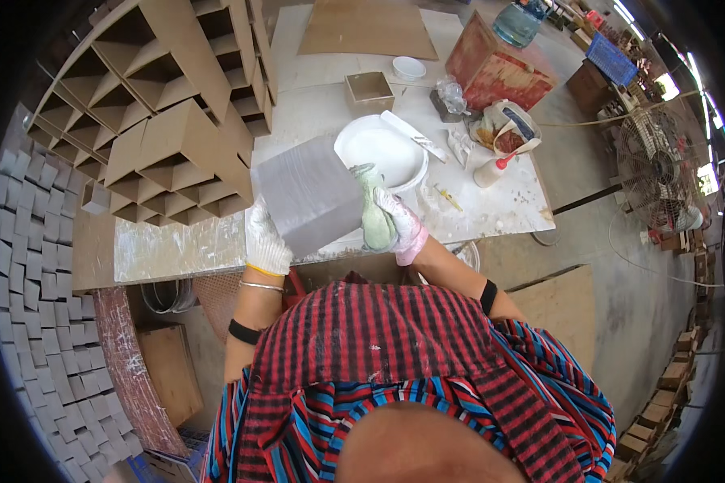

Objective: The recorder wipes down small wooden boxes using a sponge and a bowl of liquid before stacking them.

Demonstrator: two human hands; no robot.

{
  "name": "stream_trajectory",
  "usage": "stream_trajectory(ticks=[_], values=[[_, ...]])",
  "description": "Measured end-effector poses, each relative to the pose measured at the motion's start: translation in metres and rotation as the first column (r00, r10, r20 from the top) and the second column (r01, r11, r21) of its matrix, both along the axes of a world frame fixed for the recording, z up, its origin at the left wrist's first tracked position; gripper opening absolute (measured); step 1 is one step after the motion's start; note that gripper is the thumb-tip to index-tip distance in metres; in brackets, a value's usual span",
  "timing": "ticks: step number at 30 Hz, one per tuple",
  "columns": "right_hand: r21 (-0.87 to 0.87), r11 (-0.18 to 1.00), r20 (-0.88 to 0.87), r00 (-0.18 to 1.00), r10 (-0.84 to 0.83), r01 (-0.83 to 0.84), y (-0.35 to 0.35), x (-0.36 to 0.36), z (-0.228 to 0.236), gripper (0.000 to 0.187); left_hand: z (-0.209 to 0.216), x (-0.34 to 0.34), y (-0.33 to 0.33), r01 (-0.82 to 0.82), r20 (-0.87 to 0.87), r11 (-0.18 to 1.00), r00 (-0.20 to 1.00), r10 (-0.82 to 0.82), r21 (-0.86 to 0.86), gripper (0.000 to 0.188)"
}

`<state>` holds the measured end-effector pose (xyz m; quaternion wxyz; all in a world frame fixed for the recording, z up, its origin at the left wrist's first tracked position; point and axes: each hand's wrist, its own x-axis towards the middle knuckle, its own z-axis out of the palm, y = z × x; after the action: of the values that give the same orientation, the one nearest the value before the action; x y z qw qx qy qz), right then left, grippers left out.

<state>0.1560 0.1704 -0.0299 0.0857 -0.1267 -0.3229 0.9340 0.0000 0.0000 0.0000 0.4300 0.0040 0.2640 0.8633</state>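
A grey, smooth-sided box (308, 193) is held up over the table's near edge. My left hand (267, 239), in a white knit glove, grips its left lower side. In my right hand (403, 224), gloved in white and pink, is a bunched pale green cloth (375, 211) that lies against the box's right side. Just behind the box stands a round white basin (417, 179) holding white stuff, partly hidden by the box. A flat white-smeared blade or strip (413, 134) rests across the basin's rim.
Brown cardboard boxes (173, 149) are stacked high at the left of the white-stained table (177, 253). Farther back stand a small open box (370, 93), a white bowl (409, 68) and a red crate (491, 68). A red-capped bottle (489, 173) is at right, a fan (656, 165) beyond.
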Motion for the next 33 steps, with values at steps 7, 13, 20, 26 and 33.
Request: stream_trajectory(ticks=[7, 13, 20, 26, 33], values=[[0.430, 0.888, 0.050, 0.978, -0.204, 0.163, 0.009, 0.009, 0.024, 0.046, -0.024, -0.012, -0.015, 0.303, -0.006, 0.927, 0.951, -0.309, 0.224, 0.038], [0.956, -0.100, -0.279, 0.960, -0.005, 0.277, 0.009, 0.006, 0.113, 0.046, -0.013, 0.001, 0.005, 0.187, -0.201, 0.956, 0.951, -0.233, -0.224, 0.036], [0.838, -0.345, -0.224, 0.844, 0.488, 0.422, -0.011, -0.039, 0.108, 0.044, -0.014, -0.005, 0.005, 0.283, -0.314, 0.924, 0.880, -0.357, -0.257, 0.036], [0.942, -0.052, -0.312, 0.919, 0.243, 0.333, 0.013, -0.081, 0.126, 0.038, -0.027, 0.000, 0.000, 0.247, -0.020, 0.946, 0.966, -0.257, -0.210, 0.037], [0.844, -0.279, -0.271, 0.813, 0.514, 0.458, -0.044, -0.066, 0.111, 0.039, -0.029, 0.000, -0.036, -0.012, -0.681, 0.970, 0.715, -0.160, -0.241, 0.036]])
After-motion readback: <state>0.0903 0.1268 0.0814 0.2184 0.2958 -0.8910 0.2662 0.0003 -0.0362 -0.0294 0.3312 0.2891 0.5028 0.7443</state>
